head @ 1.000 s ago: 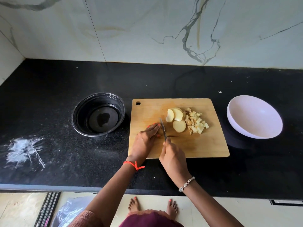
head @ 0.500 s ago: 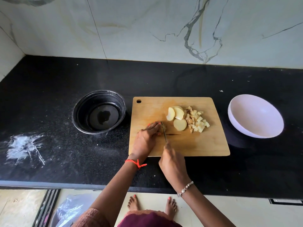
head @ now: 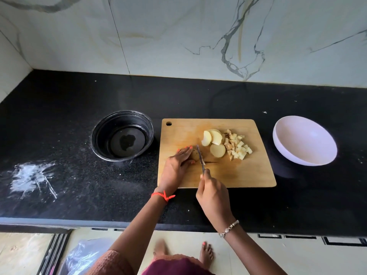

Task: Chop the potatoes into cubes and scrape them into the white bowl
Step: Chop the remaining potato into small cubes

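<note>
What appears to be a potato piece (head: pixel 195 155) is mostly covered by the left hand (head: pixel 175 168). The handle of the knife (head: pixel 201 158) is concealed within the right hand (head: pixel 214 194). One foot (head: pixel 160 248) is blurred.

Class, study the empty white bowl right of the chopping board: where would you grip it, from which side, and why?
Probably the rim of the white bowl, thumb inside, fingers under the wall, coming from its near side. It stands upright and empty, with an open rim and rounded sides offering no handle.
</note>
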